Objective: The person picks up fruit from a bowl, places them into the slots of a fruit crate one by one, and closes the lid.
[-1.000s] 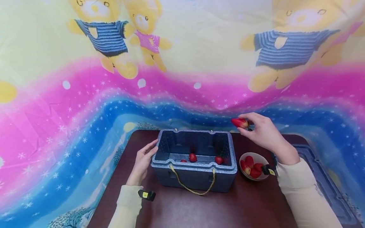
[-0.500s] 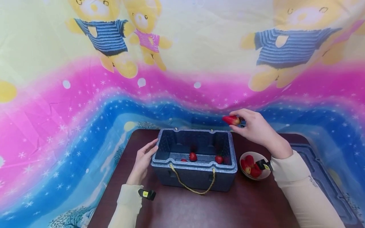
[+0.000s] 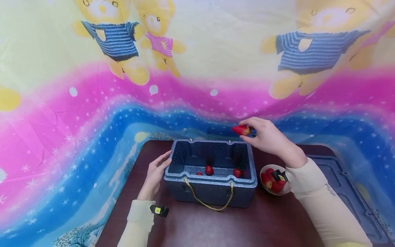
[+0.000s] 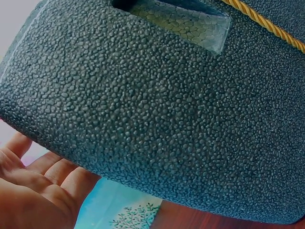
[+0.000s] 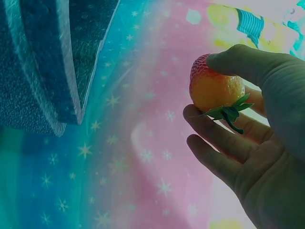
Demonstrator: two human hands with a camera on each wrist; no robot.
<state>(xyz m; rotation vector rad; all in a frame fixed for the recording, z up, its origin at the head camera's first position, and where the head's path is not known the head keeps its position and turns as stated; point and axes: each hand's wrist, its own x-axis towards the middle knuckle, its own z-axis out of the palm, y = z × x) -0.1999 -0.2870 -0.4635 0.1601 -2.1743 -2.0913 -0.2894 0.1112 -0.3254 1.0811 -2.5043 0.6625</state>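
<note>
Above the box's back right corner, my right hand [image 3: 269, 139] pinches a red strawberry [image 3: 240, 130] between thumb and fingers. The right wrist view shows that strawberry [image 5: 209, 90] with its pale yellowish end and green leaves toward the palm. A dark grey speckled box [image 3: 213, 196] stands uncovered on the table, a gold rope handle [image 3: 207, 204] hanging on its front. Inside it lie several strawberries [image 3: 209, 170]. My left hand [image 3: 153, 176] rests against the box's left side with fairly straight fingers; in the left wrist view, the fingers [image 4: 62, 174] reach behind the box's edge.
Right of the box is a white bowl [image 3: 287, 188] holding several strawberries, partly hidden by the right wrist camera. A dark grey lid [image 3: 348, 185] lies at the far right, partly behind the right sleeve. Cloth printed with bears [image 3: 118, 41] hangs behind the brown table [image 3: 197, 226].
My right hand has moved left with the strawberry, from above the bowl side to over the box's back right corner. The left hand and the box stay put.
</note>
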